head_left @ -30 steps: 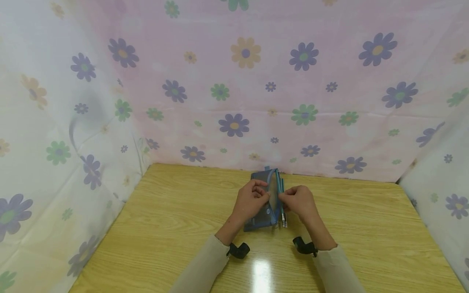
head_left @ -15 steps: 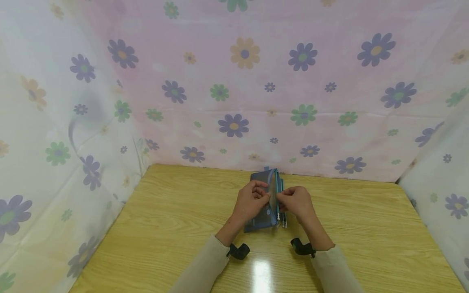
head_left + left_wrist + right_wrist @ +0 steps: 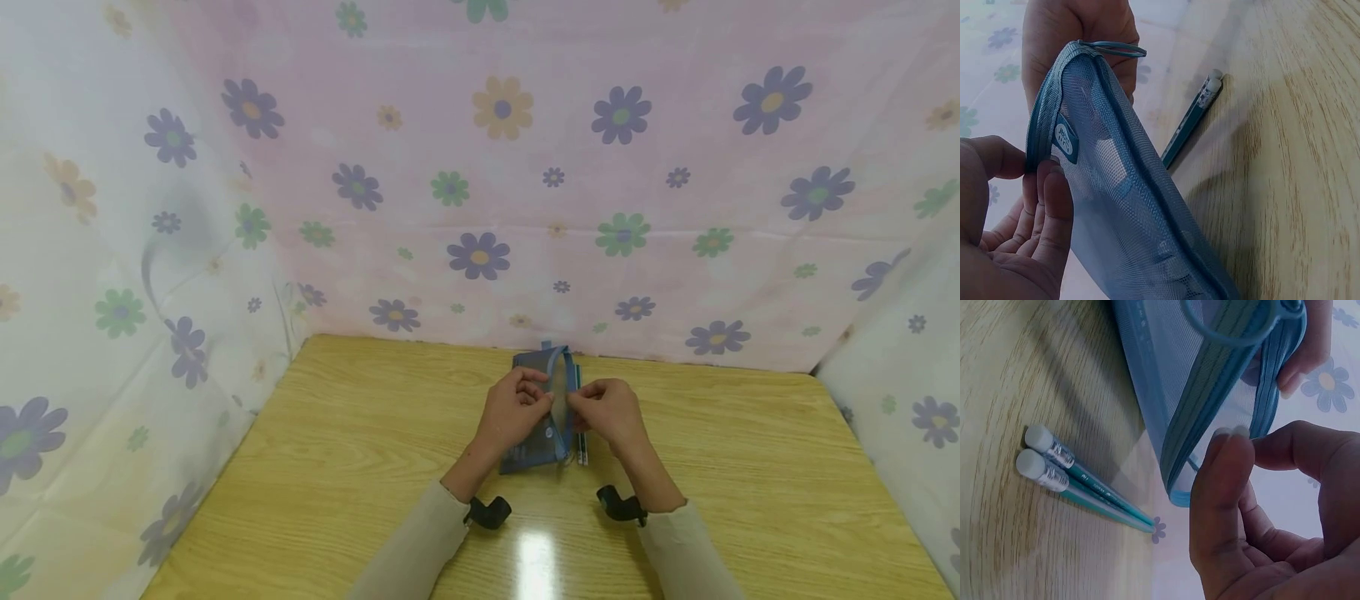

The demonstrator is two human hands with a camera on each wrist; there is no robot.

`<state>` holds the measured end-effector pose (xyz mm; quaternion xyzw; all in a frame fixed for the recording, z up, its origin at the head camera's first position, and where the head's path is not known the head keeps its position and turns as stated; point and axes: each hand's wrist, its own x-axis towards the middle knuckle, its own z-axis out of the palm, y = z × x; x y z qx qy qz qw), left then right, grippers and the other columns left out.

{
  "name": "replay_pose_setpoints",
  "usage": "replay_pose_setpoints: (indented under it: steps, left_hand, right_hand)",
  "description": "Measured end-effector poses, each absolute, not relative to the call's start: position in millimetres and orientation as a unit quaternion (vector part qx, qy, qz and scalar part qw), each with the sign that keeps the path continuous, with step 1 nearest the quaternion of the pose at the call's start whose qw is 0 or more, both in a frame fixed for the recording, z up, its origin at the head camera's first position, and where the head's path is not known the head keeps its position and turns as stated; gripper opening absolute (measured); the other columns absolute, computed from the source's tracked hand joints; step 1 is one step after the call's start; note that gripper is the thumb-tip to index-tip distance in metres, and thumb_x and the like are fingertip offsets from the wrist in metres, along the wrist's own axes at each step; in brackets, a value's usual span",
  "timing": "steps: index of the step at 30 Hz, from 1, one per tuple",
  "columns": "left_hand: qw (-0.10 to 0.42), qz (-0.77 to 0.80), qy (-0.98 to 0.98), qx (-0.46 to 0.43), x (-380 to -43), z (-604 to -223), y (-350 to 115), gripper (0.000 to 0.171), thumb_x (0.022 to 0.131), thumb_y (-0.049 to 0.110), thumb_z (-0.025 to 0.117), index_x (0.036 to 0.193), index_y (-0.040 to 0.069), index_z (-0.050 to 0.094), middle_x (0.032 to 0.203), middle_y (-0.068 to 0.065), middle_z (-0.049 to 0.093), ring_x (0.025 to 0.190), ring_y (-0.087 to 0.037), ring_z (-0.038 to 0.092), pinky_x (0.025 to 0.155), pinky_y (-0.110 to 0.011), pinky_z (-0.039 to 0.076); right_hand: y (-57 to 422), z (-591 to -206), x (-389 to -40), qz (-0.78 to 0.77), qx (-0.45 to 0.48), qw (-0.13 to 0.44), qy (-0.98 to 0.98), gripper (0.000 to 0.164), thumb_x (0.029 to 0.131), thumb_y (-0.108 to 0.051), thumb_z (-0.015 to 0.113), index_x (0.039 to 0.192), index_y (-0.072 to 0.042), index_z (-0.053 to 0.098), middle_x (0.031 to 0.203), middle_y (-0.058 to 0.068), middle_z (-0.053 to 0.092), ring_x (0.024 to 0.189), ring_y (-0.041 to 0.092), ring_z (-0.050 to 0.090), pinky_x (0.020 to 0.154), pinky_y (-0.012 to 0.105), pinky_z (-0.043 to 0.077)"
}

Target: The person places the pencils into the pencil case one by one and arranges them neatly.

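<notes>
A blue mesh zip pencil case [image 3: 531,446] stands on the table, its zipper undone and its mouth gaping. My left hand [image 3: 513,412] pinches one zipper edge between thumb and fingers, close to the small label [image 3: 1065,139]. At the mouth, my right hand [image 3: 611,408] has its fingers curled and the thumb and index tips close together. Nothing shows plainly between those tips, and part of the fingers is hidden. A thin dark sliver [image 3: 1193,462] shows inside the mouth beside them. Two green pencils [image 3: 1100,490] with white erasers lie on the table beside the case.
The wood-grain table [image 3: 360,475] meets a flowered cloth backdrop [image 3: 420,242] just behind the case. More cloth hangs at the left and right. A ring-shaped zipper pull [image 3: 1229,339] hangs at the case's near end. Black wrist mounts [image 3: 489,513] sit below both hands.
A green pencil in my right hand has moved left from outside the case into its mouth and is out of sight in the head view. My left hand has stayed in place.
</notes>
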<state>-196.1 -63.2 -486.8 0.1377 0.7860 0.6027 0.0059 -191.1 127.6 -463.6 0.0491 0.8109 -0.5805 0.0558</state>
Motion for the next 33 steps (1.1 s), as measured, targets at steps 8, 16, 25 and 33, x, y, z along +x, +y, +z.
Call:
replay_pose_setpoints:
  steps: [8, 16, 25, 33]
  left_hand:
    - [0.003, 0.608, 0.782, 0.135, -197.1, -485.9, -62.8, 0.029, 0.102, 0.013, 0.072, 0.127, -0.001, 0.066, 0.09, -0.008, 0.07, 0.072, -0.017, 0.068, 0.061, -0.025, 0.052]
    - [0.003, 0.613, 0.779, 0.13, -196.8, -487.4, -62.5, 0.028, 0.102, 0.012, 0.073, 0.127, 0.0, 0.067, 0.09, -0.01, 0.071, 0.075, -0.027, 0.071, 0.062, -0.025, 0.053]
    - [0.008, 0.617, 0.779, 0.117, -196.5, -485.2, -59.7, 0.027, 0.102, 0.003, 0.069, 0.128, -0.003, 0.065, 0.093, -0.019, 0.07, 0.081, -0.043, 0.071, 0.06, -0.021, 0.05]
    - [0.005, 0.613, 0.781, 0.119, -196.8, -486.3, -60.2, 0.028, 0.102, 0.004, 0.07, 0.129, -0.003, 0.065, 0.093, -0.018, 0.071, 0.08, -0.04, 0.072, 0.06, -0.022, 0.05]
  right_hand:
    - [134.9, -469.4, -196.8, -0.546, 0.062, 0.042, 0.834, 0.021, 0.095, -0.01, 0.069, 0.105, 0.009, 0.072, 0.086, 0.02, 0.074, 0.071, 0.033, 0.076, 0.067, 0.044, 0.064]
    - [138.5, -475.8, -199.4, -0.51, 0.071, 0.038, 0.857, 0.016, 0.094, -0.008, 0.069, 0.101, 0.006, 0.074, 0.083, 0.015, 0.072, 0.074, 0.032, 0.075, 0.065, 0.039, 0.063]
    - [144.1, -487.1, -202.8, -0.416, 0.069, 0.025, 0.906, 0.016, 0.092, -0.013, 0.073, 0.089, 0.002, 0.08, 0.081, 0.012, 0.075, 0.07, 0.022, 0.067, 0.061, 0.035, 0.054]
    - [146.9, -494.4, -204.2, -0.395, 0.07, 0.026, 0.916, 0.017, 0.09, -0.014, 0.077, 0.085, 0.002, 0.079, 0.081, 0.012, 0.074, 0.072, 0.024, 0.066, 0.06, 0.033, 0.053]
